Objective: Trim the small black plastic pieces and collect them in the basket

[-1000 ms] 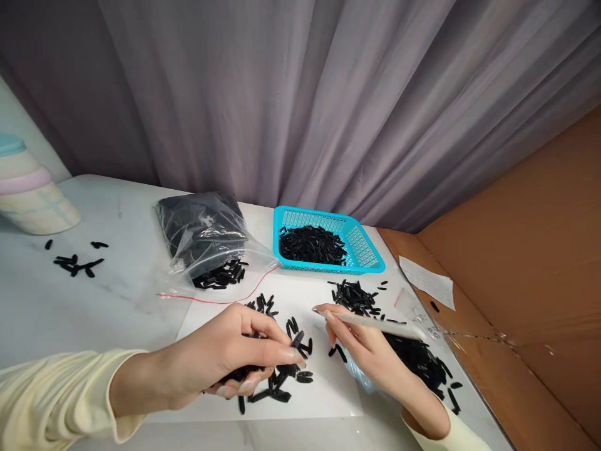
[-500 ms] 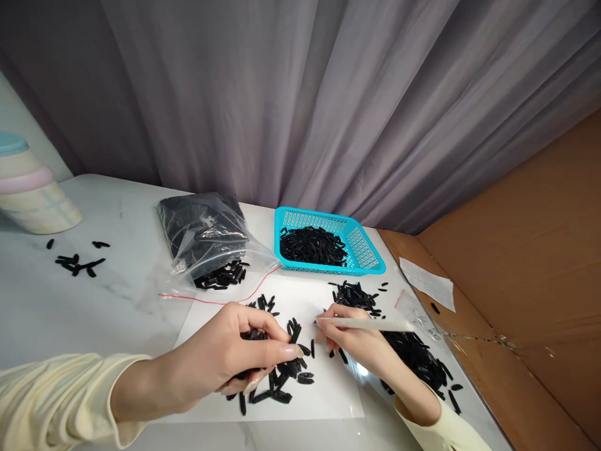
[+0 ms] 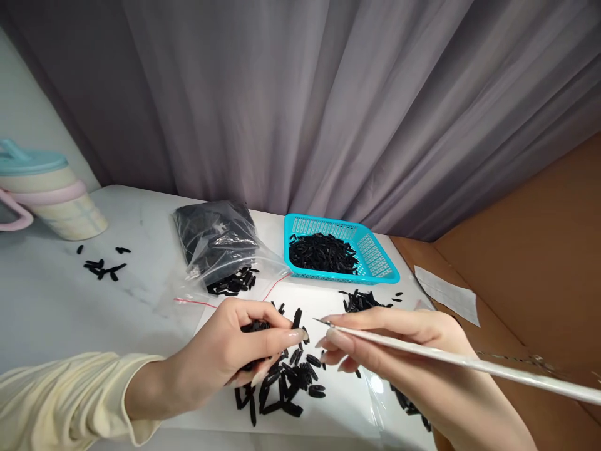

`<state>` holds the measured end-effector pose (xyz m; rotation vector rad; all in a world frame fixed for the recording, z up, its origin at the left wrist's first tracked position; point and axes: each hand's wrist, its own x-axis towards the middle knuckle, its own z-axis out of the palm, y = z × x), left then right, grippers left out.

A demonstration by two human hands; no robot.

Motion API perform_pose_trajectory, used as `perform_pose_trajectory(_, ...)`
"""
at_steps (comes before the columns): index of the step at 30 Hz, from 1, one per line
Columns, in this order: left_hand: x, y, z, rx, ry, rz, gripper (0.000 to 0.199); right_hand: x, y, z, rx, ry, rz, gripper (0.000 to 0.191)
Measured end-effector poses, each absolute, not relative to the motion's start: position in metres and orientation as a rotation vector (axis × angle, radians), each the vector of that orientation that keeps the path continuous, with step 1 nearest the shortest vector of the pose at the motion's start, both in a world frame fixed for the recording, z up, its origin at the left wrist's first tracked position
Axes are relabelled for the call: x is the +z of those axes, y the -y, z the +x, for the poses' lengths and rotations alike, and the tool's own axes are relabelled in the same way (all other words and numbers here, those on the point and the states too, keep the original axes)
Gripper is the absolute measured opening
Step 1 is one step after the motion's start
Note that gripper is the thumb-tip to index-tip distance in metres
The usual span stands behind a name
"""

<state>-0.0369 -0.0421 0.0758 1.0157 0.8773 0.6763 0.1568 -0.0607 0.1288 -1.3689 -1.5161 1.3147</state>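
Observation:
My left hand (image 3: 206, 360) is closed, pinching a narrow black piece (image 3: 297, 319) upright between thumb and forefinger. Its curled fingers surround more dark pieces beneath. Just to the right, my right hand (image 3: 434, 391) grips a slim white-handled tool (image 3: 422, 351) with a fine dark point. That point faces the pinched piece, with a small gap between them. Below both hands, a loose pile of black pieces (image 3: 293, 385) lies on a white sheet (image 3: 338, 410). The exact kind of these pieces and of the tool tip cannot be made out.
A clear zip bag (image 3: 216, 235) of black pieces lies behind my left hand. Beside it stands a blue basket (image 3: 375, 250) holding many more. Another small heap (image 3: 364, 300) lies beyond my right hand. At far left stands a tumbler (image 3: 70, 210) near scattered pieces (image 3: 103, 269).
My right hand has risen toward the camera, and the tool now points left at the piece in my left hand. The view has shifted slightly, moving the scene right.

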Motion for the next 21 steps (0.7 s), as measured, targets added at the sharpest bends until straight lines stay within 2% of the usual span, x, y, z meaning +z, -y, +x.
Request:
perform_pose_trajectory(8,0.076,0.041,-0.037,0.696,-0.888,0.981,0.030,0.129,0.060,0.153,1.396,1.302,-1.365,0.023)
perform_pose_trajectory(14,0.076,0.040,-0.036,0.697,-0.890,0.997,0.029,0.130,0.055,0.160,1.570,1.363,-1.295,0.010)
perform_pose_trajectory(21,0.074,0.041,-0.038,0.691,-0.896,0.997,0.030,0.136,0.057,0.148,1.432,1.251,-1.370,0.012)
